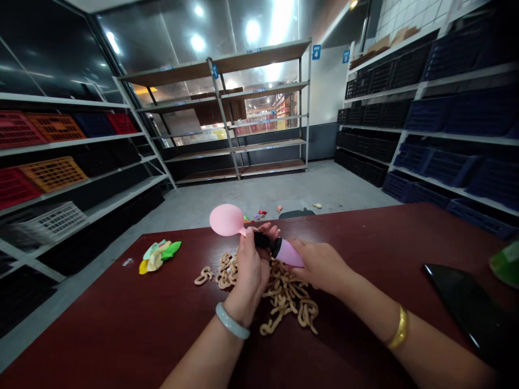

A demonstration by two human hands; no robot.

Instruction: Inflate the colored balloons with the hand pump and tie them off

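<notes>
A small, partly inflated pink balloon [226, 220] sits at the nozzle end of a balloon pump [290, 252] with a black front and a lilac body. With the thumb at the balloon's neck, my left hand [250, 266] is closed around the neck and the black end; some of its fingers are hidden behind. My right hand [322, 263] grips the lilac body. Beneath both hands lies a loose pile of tan, curled, rope-like pieces [284, 297], whose kind I cannot make out. Flat, uninflated balloons [158, 256] in green, yellow and cream lie to the left.
The dark red table [121, 324] spans the foreground. A glossy black object [454, 297] and a green item [506, 265] lie at its right. Small coloured bits [261, 214] are on the floor beyond. Shelves with crates [57, 173] line both sides; a metal rack [235, 129] stands ahead.
</notes>
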